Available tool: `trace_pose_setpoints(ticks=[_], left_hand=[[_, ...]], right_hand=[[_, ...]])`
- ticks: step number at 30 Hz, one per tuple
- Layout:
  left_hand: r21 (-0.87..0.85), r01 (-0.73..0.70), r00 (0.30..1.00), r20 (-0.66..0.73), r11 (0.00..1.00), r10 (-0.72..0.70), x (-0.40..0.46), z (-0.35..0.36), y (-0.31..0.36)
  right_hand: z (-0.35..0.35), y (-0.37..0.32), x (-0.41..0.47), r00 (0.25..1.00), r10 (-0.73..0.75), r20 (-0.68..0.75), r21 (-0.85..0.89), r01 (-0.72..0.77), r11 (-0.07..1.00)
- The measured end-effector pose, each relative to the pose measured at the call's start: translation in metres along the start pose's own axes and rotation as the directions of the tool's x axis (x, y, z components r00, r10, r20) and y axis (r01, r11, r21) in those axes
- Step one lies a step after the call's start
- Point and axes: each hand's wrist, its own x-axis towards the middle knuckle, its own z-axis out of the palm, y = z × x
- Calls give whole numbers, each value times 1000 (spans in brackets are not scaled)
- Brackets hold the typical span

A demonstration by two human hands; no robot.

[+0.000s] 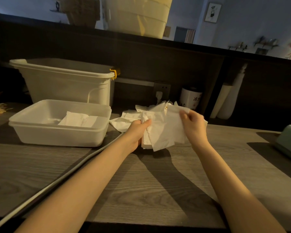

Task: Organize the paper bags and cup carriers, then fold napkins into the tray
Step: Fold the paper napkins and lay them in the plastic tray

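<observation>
Left hand: our left hand (138, 132) grips a napkin stack (160, 132) above the bench (141, 182).
Right hand: our right hand (193, 125) pinches its top sheet.
Tray: the tray (57, 130), left, holds folded napkins (79, 120).

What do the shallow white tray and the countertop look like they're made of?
The tray looks like translucent, matte plastic: light glows through its walls, and its corners are rounded as if moulded. The countertop shows grey wood grain, probably laminate or veneer, though solid wood can't be ruled out.
</observation>
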Motion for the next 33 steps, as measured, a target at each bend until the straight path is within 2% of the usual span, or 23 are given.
trace_pose_setpoints(ticks=[2,4,6,8,12,14,16,20,24,27,30,33], left_hand=[[11,5,1000,-22,1000,-5,1,-1,0],[36,12,999,-47,999,-10,1,-1,-1],[51,32,998,-60,998,-28,1,-1,0],[34,57,997,-51,998,-55,1,0,1],[-42,69,997,35,997,-67,-4,3,2],[-43,52,995,92,998,-48,-5,4,2],[-73,53,989,139,996,-42,-6,5,2],[-82,79,981,186,993,-63,-7,4,4],[39,13,988,151,999,-18,-7,3,1],[24,0,995,99,1000,-3,-5,3,1],[15,6,999,45,1000,-7,-2,2,1],[-18,21,1000,19,1000,-20,-1,3,0]], right_hand=[[-7,-2,2,986,-76,-148,18,79,997],[-12,-4,5,970,-84,-228,65,101,993],[-12,-6,7,983,-51,-177,146,77,986],[-6,-6,5,998,-32,-54,153,40,987],[10,-4,-2,986,-53,156,-13,56,998],[15,0,-4,977,-56,205,-105,79,991],[18,3,-4,977,-58,204,-202,100,974],[20,8,-4,982,-31,185,-229,74,971],[20,6,-7,988,-37,148,-274,77,959],[15,10,-3,994,10,106,-255,17,967],[12,14,1,970,114,215,-209,-68,976],[11,15,1,963,102,250,-211,-49,976]])
